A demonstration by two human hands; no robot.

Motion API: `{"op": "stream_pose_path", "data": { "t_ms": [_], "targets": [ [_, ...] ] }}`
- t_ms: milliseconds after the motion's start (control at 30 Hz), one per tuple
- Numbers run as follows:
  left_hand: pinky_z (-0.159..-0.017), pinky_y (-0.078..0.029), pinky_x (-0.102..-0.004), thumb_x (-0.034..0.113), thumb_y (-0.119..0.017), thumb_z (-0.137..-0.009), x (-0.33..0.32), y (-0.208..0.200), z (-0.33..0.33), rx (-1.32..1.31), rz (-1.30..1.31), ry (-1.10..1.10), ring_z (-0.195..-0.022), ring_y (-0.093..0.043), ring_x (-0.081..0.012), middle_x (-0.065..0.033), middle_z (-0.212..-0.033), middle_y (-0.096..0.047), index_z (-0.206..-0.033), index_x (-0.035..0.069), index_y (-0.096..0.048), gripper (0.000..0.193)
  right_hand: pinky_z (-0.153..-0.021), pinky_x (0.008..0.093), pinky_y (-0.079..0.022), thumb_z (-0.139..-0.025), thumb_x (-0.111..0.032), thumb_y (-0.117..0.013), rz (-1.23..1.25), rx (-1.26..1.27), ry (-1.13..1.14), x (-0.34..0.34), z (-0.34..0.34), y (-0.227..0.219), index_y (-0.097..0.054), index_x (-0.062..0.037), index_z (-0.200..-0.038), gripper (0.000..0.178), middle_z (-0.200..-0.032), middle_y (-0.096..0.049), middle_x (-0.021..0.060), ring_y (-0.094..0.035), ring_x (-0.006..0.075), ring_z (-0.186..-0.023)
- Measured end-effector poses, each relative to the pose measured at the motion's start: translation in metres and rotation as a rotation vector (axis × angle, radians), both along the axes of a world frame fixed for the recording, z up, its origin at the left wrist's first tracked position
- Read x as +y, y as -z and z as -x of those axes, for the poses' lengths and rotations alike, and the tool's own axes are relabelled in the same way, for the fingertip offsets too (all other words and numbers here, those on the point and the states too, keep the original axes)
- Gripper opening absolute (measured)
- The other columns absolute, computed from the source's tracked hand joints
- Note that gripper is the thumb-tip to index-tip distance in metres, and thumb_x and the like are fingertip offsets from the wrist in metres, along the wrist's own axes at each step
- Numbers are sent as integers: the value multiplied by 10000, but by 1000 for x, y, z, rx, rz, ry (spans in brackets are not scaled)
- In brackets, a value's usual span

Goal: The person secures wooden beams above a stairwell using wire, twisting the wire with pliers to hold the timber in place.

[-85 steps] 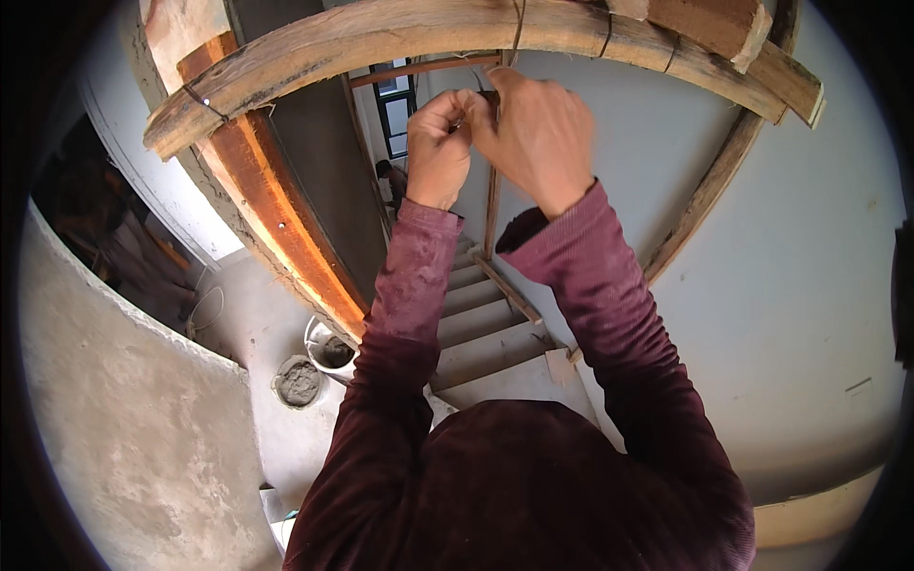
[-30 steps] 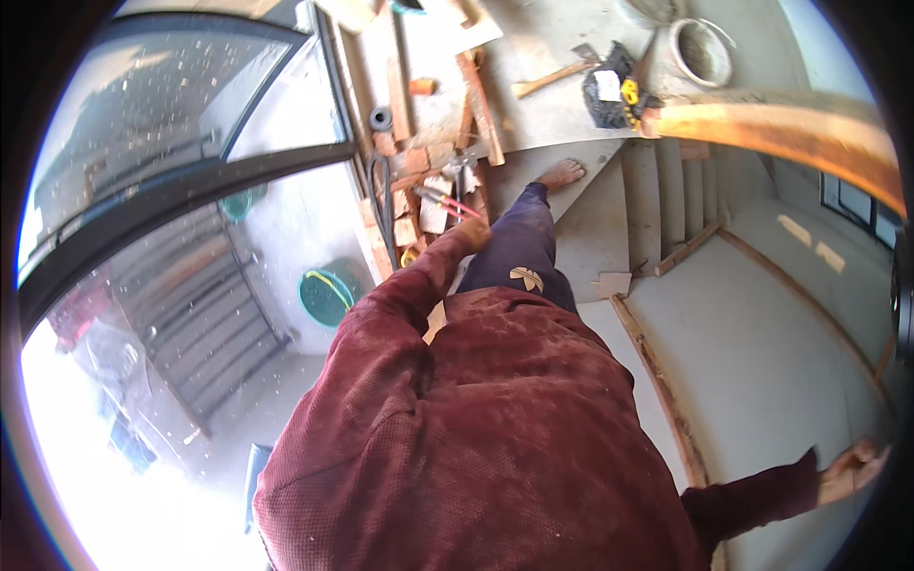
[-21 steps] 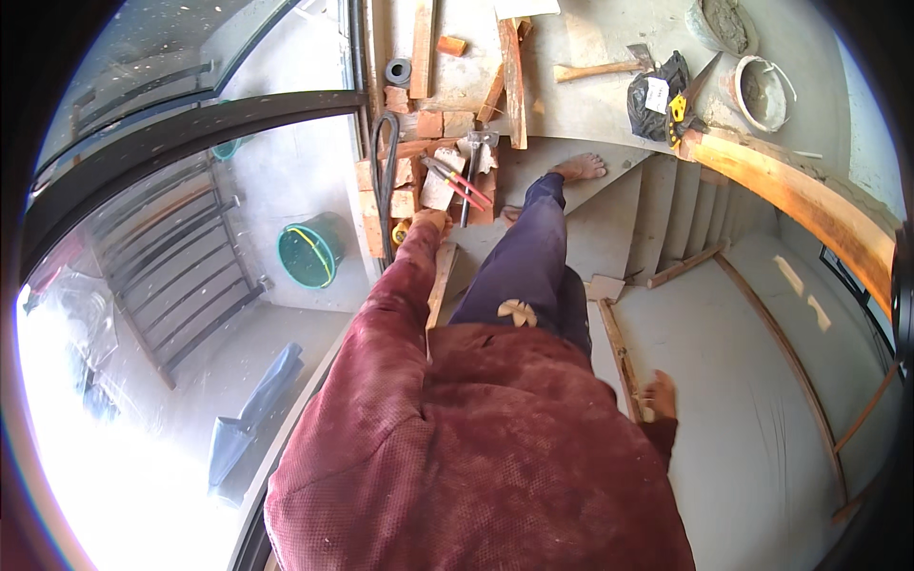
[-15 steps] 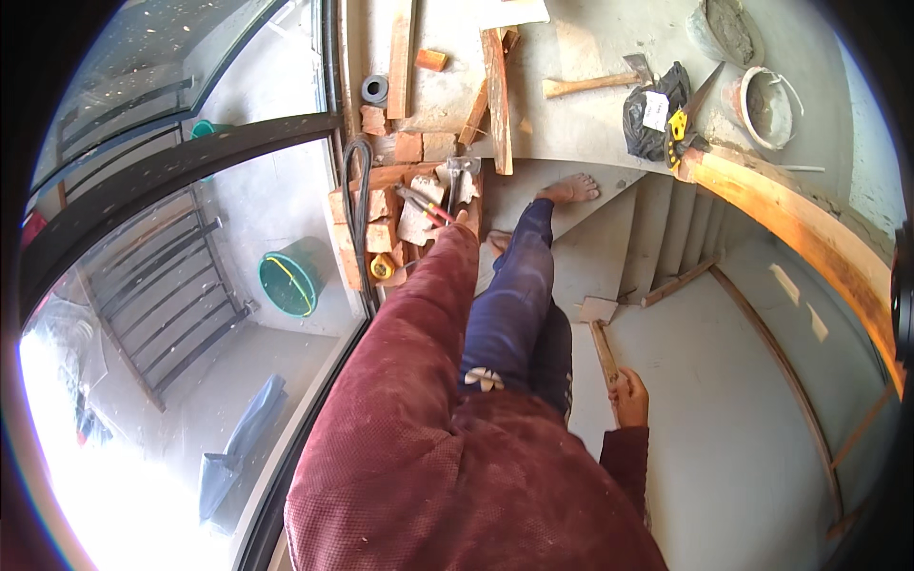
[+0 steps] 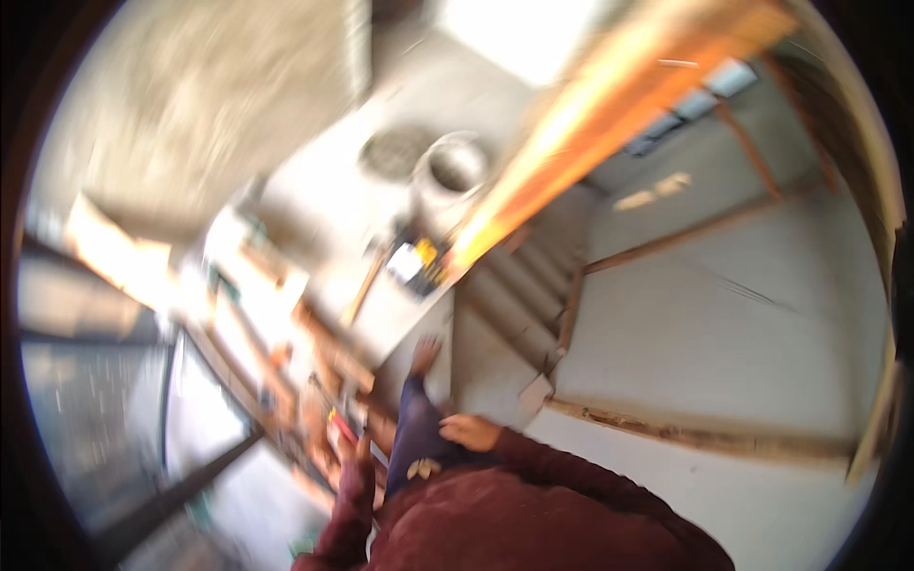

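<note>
My left hand (image 5: 354,464) is closed around the red-and-yellow handles of a pair of pliers (image 5: 341,427), whose dark metal end points up and away from my fingers. Blur hides the exact grip. Beyond it lie reddish bricks (image 5: 314,419) and wooden boards (image 5: 341,354). My right hand (image 5: 471,431) hovers in front of my dark blue trousers (image 5: 416,428), fingers curled together, with no object showing in them. It is apart from the wooden rail (image 5: 705,433) on the right.
Stairs (image 5: 509,309) descend on the right, with a pale square slab (image 5: 536,394) at their side. A long orange beam (image 5: 571,124) runs past them. Ahead are an axe (image 5: 365,290), a black bag (image 5: 417,271) and two mortar buckets (image 5: 457,164). A window frame (image 5: 181,476) stands left.
My view has swung to the right and blurred. My left hand has lifted the pliers from the bricks and turned them. My right hand has let go of the wooden rail and moved before my leg.
</note>
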State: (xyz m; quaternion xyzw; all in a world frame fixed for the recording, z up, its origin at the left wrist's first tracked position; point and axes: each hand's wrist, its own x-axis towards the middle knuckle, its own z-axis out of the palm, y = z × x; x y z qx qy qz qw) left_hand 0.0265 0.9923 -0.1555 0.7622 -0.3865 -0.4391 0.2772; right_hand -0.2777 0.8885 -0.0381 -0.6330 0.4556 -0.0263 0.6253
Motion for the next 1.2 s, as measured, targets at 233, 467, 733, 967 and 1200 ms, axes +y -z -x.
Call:
{"op": "stream_pose_path", "data": {
  "t_ms": [233,467,733,967,1200],
  "targets": [
    [-752,-510,-374,299,-632,-808,-158,-210,130,528,535,396,-880,-610,-283,-130,-952,-593,-1142,61,-501,430,-835,348,-452,-930,-397,-544,448,-254,392,-48,-43,-197,-545,-2,-1094,428,-938,-618,145,-600,241,-899],
    [-826,-484,-310,86,-701,-780,-226,-389,175,300,660,1400,-892,-631,-195,-100,-925,-664,-876,30,-645,124,-602,238,-451,-963,-247,-476,969,-230,1066,15,83,-268,-594,-19,-1044,269,-805,-659,32,-522,60,-635],
    [-1006,-391,-355,445,-370,-988,-359,-566,370,1179,800,1055,-1220,-497,-244,-164,-1305,-512,-1293,-31,-442,570,-582,238,-486,-977,-164,-474,942,-305,1332,47,174,-379,-461,-7,-1290,350,-849,-647,75,-620,126,-694],
    [-700,-508,-314,384,-423,-985,-350,-571,457,1871,161,1357,-764,-583,-157,-35,-806,-579,-1063,11,-541,399,-687,307,-499,-930,-68,-491,1039,122,1296,24,208,-400,-421,-50,-1358,434,-978,-617,124,-631,187,-848],
    [-517,-392,-214,263,-630,-910,-367,-580,439,1253,835,1201,-564,-484,-59,-31,-691,-614,-904,-7,-646,270,-852,394,-446,-861,-46,-533,1490,562,1284,-53,185,-418,-419,-24,-1353,506,-1035,-548,202,-555,380,-948]
  ]
}}
